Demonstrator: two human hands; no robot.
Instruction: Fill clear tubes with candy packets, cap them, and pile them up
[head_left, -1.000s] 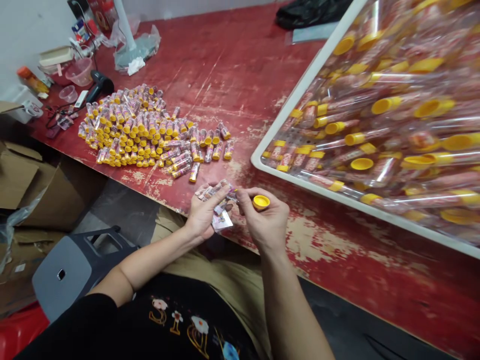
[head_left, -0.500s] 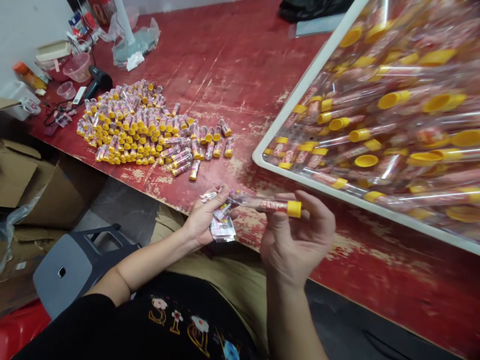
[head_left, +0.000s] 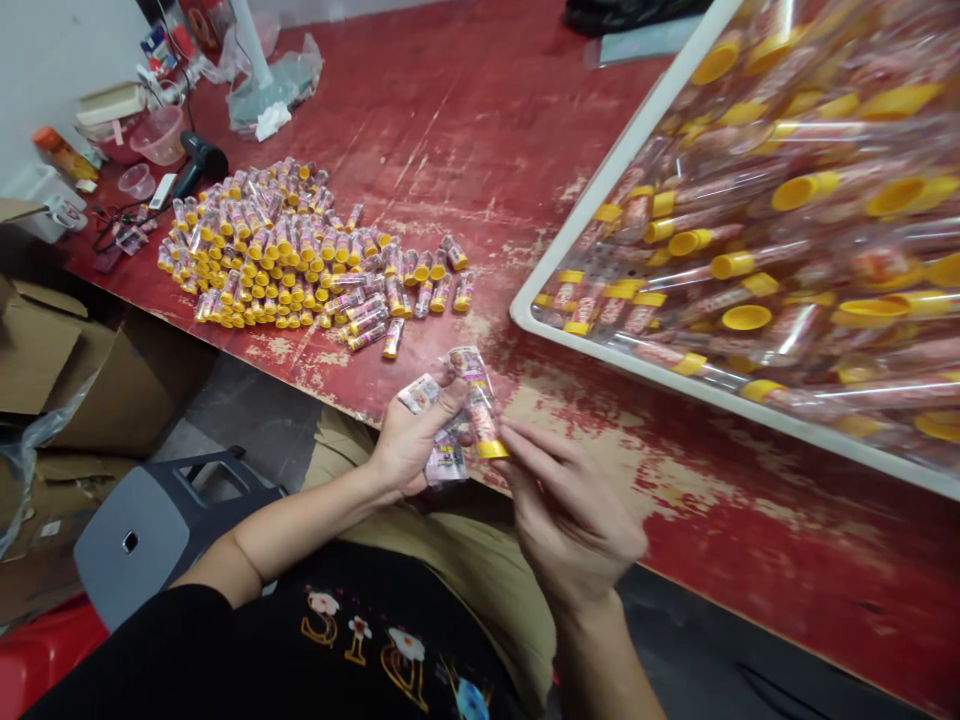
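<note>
My left hand [head_left: 409,440] is closed on a few flat, printed clear plastic sleeves [head_left: 447,462], whose ends stick out above and below the fingers. A clear tube with a yellow cap [head_left: 482,408] stands tilted beside the left thumb, with a printed sleeve around its upper part. My right hand [head_left: 574,510] pinches this tube near its yellow end with thumb and fingertips. Left of the hands, a large pile of sleeved tubes with yellow caps [head_left: 285,250] lies on the red table [head_left: 465,140].
A white-rimmed tray [head_left: 630,355] full of yellow-capped tubes stands at the right. A black hair dryer [head_left: 201,160], plastic bowls [head_left: 159,135] and a stand base [head_left: 274,90] are at the back left. Below the table edge are a grey stool [head_left: 139,545] and cardboard boxes [head_left: 97,380].
The tube has swung from lying sideways to a steeper tilt next to my left thumb. My right hand has turned and moved down, its fingertips now at the capped end.
</note>
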